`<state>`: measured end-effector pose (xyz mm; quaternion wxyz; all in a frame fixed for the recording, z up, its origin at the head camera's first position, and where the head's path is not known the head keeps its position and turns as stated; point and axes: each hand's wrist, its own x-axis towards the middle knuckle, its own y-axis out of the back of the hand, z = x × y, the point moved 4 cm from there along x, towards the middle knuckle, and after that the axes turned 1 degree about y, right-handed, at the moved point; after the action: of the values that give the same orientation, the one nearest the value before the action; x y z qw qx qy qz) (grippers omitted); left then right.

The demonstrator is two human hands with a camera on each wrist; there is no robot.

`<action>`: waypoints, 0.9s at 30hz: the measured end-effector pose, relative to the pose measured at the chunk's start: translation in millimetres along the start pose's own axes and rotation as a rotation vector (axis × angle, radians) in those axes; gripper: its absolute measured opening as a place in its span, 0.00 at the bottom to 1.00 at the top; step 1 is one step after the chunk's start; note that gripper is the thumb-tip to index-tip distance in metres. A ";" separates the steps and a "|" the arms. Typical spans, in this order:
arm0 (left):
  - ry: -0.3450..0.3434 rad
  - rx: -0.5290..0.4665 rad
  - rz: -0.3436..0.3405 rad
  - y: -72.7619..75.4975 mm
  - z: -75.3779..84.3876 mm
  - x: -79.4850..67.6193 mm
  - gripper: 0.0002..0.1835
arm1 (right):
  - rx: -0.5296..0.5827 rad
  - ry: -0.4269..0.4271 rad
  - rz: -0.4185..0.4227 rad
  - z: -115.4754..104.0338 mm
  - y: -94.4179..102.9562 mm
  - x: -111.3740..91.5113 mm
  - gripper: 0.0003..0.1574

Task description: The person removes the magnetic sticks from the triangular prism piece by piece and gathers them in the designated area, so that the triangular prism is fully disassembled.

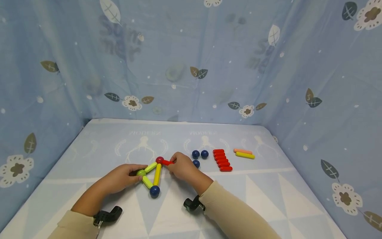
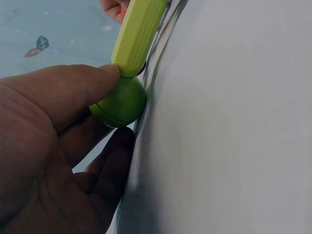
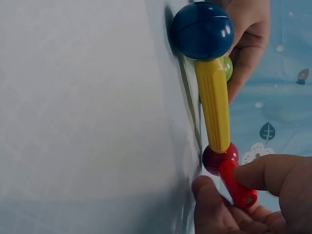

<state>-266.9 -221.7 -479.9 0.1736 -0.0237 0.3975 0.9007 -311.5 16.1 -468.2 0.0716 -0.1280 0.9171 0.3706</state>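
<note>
A triangle of rods and balls lies on the table. Its corners are a green ball (image 1: 141, 173), a red ball (image 1: 159, 160) and a blue ball (image 1: 155, 191). Two yellow-green rods (image 1: 147, 182) meet at the green ball, and a yellow rod (image 1: 157, 175) joins red to blue. My left hand (image 1: 120, 178) pinches the green ball between thumb and fingers, the thumb tip near a yellow-green rod (image 2: 139, 39). My right hand (image 1: 183, 167) grips a short red rod (image 3: 236, 184), whose far end touches the red ball (image 3: 220, 158) in the right wrist view.
Right of my right hand lie several loose blue balls (image 1: 204, 154) and a column of red rods (image 1: 222, 160). Further right are an orange rod (image 1: 243, 151) and a yellow rod (image 1: 245, 155). Patterned blue curtains (image 1: 185, 59) surround the table (image 1: 253, 199).
</note>
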 end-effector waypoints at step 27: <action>-0.012 0.015 0.004 -1.8 -0.8 0.8 0.27 | 0.021 0.095 0.046 9.0 0.6 1.8 0.03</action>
<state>-267.1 -221.0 -481.8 0.1745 -0.0165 0.4032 0.8982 -313.0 22.4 -474.6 0.0208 -0.1237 0.9260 0.3560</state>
